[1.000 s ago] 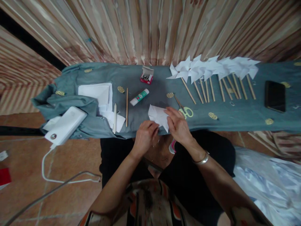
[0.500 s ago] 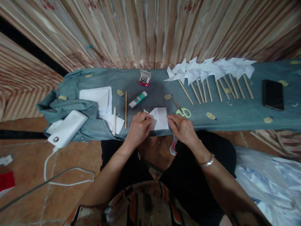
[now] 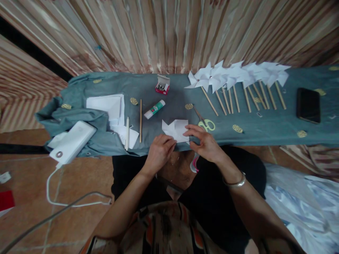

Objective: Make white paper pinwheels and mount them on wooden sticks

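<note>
A white paper piece (image 3: 177, 129), cut and partly folded with pointed corners, lies at the front of the cloth-covered table. My left hand (image 3: 162, 152) is closed at its lower left edge, thumb and fingers pinched on the paper. On its right side rests my right hand (image 3: 205, 143), fingers apart, the fingertips touching the paper's surface. Just beyond the right hand are scissors (image 3: 208, 125) with light green handles. A glue stick (image 3: 154, 109) lies behind the paper to the left, and a wooden stick (image 3: 141, 120) is farther left.
White paper pinwheels (image 3: 225, 76) on sticks lie in a row at the back right. A small red box (image 3: 162, 88) of metal pins stands open at the back. Paper sheets (image 3: 106, 104), a white pen (image 3: 127, 134) and a power bank (image 3: 74, 143) are left; a phone (image 3: 308, 105) is right.
My left hand has moved down to the paper's lower edge, uncovering its pointed left corner. My right hand's fingers have spread and shifted left onto the paper. The view has shifted slightly.
</note>
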### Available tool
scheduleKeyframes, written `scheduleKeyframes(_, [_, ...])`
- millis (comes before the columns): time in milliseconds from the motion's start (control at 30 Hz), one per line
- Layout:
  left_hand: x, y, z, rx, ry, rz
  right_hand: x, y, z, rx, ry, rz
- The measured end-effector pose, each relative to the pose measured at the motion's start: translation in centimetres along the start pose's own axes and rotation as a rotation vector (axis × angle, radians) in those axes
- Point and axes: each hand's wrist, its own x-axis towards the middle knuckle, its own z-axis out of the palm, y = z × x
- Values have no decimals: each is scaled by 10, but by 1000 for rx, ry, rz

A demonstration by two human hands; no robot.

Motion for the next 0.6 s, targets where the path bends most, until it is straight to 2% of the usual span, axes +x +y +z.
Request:
scheduleKeyframes(100, [-3, 2, -3, -22, 6, -10, 1, 1, 1, 107, -26, 35])
scheduleKeyframes(267, [-6, 3, -4, -28, -18, -19, 7, 3, 7, 235, 26, 82])
scheduleKeyframes(600, [-6, 3, -3, -53, -47, -39, 12, 2, 14, 237, 11, 65])
